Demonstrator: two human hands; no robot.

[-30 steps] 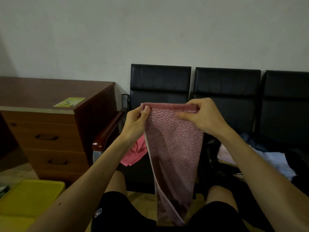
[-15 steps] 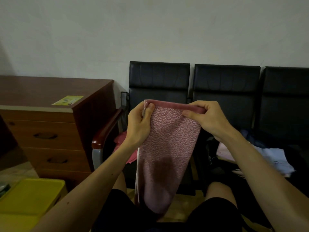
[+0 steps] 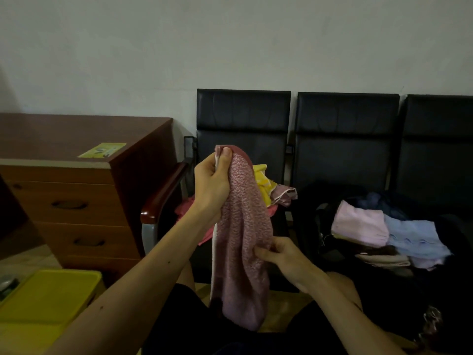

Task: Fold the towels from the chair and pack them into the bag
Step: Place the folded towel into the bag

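My left hand (image 3: 213, 185) has the pink towel (image 3: 243, 242) bunched at its top end, thumb and fingers curled tight round the gathered edge. The towel hangs as 1 long narrow strip in front of my knees. My right hand (image 3: 280, 256) is lower down and pinches the strip's right edge about halfway along, between thumb and fingertips.

I judge this to be the middle of folding: the towel is narrowed lengthwise but not yet halved end to end. Next I'd bring the lower part up to meet the top, which calls for keeping the layers lined up (the cloth is limp, and the hanging end will likely twist).

More towels lie loose on the chair (image 3: 243, 119) behind, a yellow towel (image 3: 263, 180) among them. The black bag (image 3: 311, 221) sits on the next seat to the right, and a lilac towel (image 3: 358, 224) and a blue towel (image 3: 412, 237) show folded in it.
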